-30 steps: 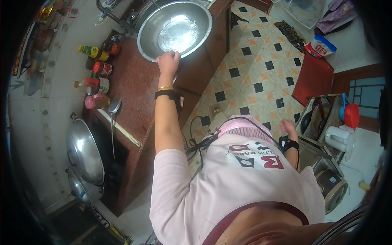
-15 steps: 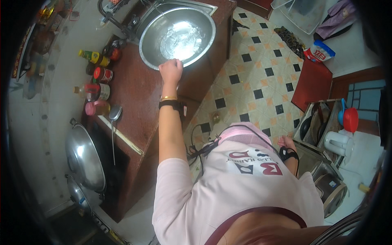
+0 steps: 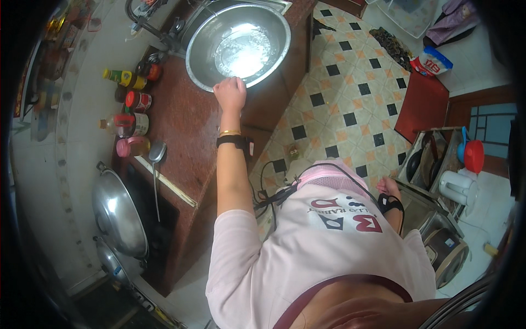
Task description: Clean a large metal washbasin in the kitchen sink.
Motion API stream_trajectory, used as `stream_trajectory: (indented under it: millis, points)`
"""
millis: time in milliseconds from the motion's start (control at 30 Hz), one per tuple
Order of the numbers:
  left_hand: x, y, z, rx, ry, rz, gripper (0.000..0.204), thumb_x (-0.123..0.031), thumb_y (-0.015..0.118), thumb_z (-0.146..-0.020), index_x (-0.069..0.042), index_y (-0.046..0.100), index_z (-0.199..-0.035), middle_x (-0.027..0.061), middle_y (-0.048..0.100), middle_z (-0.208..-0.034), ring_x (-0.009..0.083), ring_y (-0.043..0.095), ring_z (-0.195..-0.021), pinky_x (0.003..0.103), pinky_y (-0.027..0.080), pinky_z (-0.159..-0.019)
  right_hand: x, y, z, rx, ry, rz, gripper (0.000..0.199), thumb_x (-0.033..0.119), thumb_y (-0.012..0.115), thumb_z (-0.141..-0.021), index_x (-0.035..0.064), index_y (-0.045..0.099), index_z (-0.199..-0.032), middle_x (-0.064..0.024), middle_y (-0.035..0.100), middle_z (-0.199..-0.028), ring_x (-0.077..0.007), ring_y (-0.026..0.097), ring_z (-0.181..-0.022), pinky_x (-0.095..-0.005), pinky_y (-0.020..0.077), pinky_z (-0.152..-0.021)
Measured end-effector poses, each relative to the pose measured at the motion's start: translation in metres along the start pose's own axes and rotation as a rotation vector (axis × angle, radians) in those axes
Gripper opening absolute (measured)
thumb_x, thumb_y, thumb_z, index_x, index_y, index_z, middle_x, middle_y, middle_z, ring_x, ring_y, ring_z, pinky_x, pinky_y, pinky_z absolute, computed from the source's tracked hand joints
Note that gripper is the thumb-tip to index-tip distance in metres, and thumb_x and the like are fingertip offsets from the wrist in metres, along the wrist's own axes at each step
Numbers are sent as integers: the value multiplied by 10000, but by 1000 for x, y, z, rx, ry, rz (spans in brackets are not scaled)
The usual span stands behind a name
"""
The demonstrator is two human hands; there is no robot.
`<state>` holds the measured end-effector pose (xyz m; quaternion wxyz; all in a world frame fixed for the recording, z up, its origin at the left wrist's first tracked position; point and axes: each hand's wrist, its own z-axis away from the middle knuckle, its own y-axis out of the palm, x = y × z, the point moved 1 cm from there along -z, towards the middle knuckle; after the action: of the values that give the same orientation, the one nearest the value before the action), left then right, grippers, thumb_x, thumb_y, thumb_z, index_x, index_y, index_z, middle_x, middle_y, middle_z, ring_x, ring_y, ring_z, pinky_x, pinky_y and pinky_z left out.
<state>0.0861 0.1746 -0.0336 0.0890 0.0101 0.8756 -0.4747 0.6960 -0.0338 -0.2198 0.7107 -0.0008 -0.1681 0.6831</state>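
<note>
A wide stainless steel basin [image 3: 200, 66] sits over the sink at the far end of the counter. Clear water [image 3: 241, 50] with rippled bright reflections lies in its bottom. My left hand [image 3: 229, 93] is closed on the basin's near rim, knuckles up; the fingertips are hidden. That arm stretches straight out over the counter edge, a black band at the wrist. Down at my right side, by my waist, hangs my right hand [image 3: 388, 187], its fingers loosely bent and holding nothing.
A metal faucet [image 3: 148, 26] curves beside the basin. Sauce bottles and jars [image 3: 134, 101] line the wall. A ladle [image 3: 158, 153] lies near a lidded wok [image 3: 121, 211] on the black stove. To my right stand a white kettle [image 3: 457, 187] and a rack [image 3: 427, 156].
The whole view has shifted slightly. My left hand stays on the basin rim, and my right hand remains at my side.
</note>
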Motion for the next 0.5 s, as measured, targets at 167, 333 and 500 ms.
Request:
stream_trajectory:
  millis: [167, 333, 500]
  points:
    - [-2, 5, 0, 75, 5, -24, 243, -206, 450, -806, -71, 555, -632, 72, 581, -683, 259, 552, -681, 395, 362, -689, -45, -18, -67, 124, -2, -29, 262, 327, 453, -856, 88, 511, -766, -54, 584, -683, -199, 599, -609, -310, 447, -540]
    - [-6, 1, -2, 19, 9, 0, 211, -200, 458, -786, -81, 557, -643, 73, 570, -663, 257, 543, -680, 399, 357, -697, -2, 12, 7, -31, -38, -77, 244, 284, 421, -864, 88, 507, -747, -61, 574, -657, -202, 585, -535, -301, 437, -461]
    - [-9, 1, -2, 54, -14, 27, 221, -209, 459, -798, -78, 548, -644, 70, 559, -659, 255, 535, -679, 399, 354, -694, -11, 13, -20, 467, -17, -232, 251, 324, 444, -881, 103, 522, -794, -34, 556, -640, -202, 582, -579, -310, 460, -498]
